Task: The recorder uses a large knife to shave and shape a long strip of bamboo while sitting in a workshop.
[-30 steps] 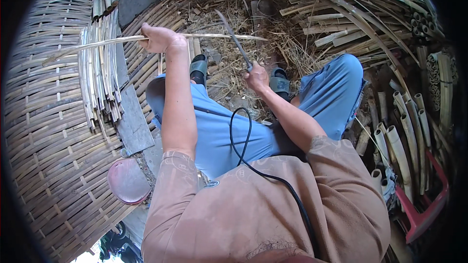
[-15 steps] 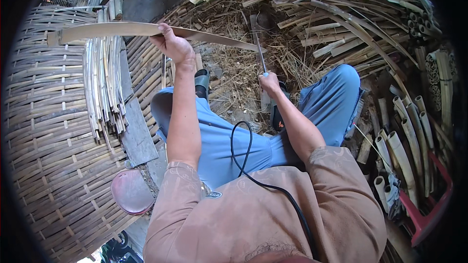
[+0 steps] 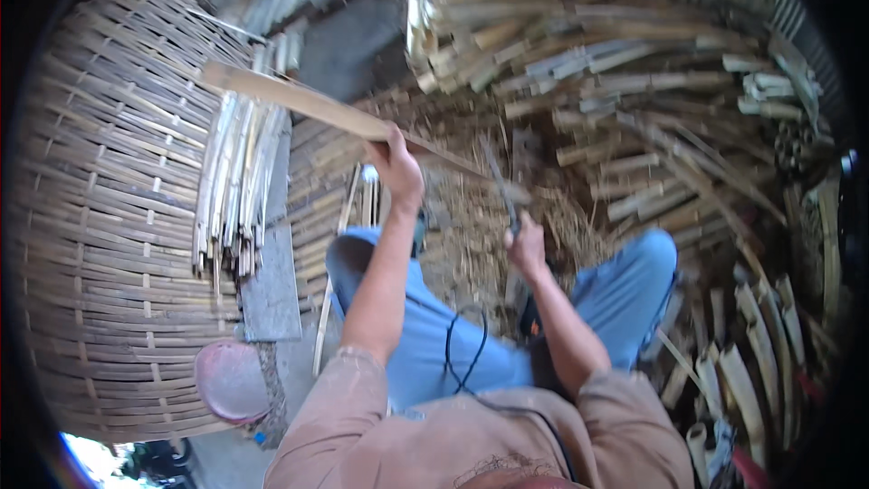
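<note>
My left hand is closed around a long, flat bamboo strip near its middle. The strip slants from the upper left down toward my right hand, its far right part blurred. In my right hand is a knife, held by its dark handle with the narrow blade pointing up and away. The blade crosses close to the strip's right end; whether they touch I cannot tell. Both hands are above my bent legs in blue trousers, and a black cord loops over my lap.
A big woven bamboo panel fills the left, with a bundle of thin strips lying on it. Split bamboo is piled at the far right, and bamboo tubes stand nearer. A pinkish round object rests beside a grey board.
The whole view has shifted, so the scene sits lower and more to the right. The strip now slopes more steeply down to the right. Both hands keep their holds.
</note>
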A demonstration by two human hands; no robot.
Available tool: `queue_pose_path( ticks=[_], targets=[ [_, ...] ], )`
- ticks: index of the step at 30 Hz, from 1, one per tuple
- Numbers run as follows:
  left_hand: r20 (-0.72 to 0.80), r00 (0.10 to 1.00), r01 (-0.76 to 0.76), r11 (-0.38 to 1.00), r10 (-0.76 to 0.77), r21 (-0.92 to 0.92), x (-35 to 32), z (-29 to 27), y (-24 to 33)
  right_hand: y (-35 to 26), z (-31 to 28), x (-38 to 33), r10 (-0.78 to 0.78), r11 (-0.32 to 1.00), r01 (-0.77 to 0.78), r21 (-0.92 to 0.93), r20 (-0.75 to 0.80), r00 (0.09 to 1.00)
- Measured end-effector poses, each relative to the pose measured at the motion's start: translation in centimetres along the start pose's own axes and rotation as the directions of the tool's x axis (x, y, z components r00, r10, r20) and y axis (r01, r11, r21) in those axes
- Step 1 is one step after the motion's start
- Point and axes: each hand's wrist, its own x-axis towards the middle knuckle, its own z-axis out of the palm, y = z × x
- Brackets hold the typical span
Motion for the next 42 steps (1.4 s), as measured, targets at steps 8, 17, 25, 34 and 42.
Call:
queue_pose_path(
  ticks=[8, 17, 25, 34, 42],
  targets=[
    [0.145, 0.982, -0.107, 0.992, 0.117, -0.073, 0.6, -2.3, -1.4, 5.7, 0.9, -1.2, 0.444, 0.877, -0.373, -0.302, 0.216, 0.869],
    [0.165, 0.977, -0.124, 0.989, 0.136, -0.079, -0.1, -1.3, -0.9, 7.9, 1.9, -2.1, 0.623, 0.767, -0.558, -0.317, 0.156, 0.767],
    [0.172, 0.982, -0.072, 0.996, 0.082, -0.060, 0.0, -0.5, 0.2, 7.0, 0.9, -1.0, 0.669, 0.734, -0.587, -0.342, 0.218, 0.711],
    [-0.096, 0.986, -0.136, 0.991, 0.137, 0.011, -0.2, -0.4, -1.7, 4.3, 3.7, -1.7, 0.448, 0.869, -0.365, -0.335, 0.216, 0.868],
    [-0.253, 0.946, -0.136, 0.958, 0.201, 0.253, 1.7, -0.9, -1.8, 9.9, 1.7, -2.1, 0.766, 0.617, -0.625, -0.477, 0.181, 0.617]
  ],
)
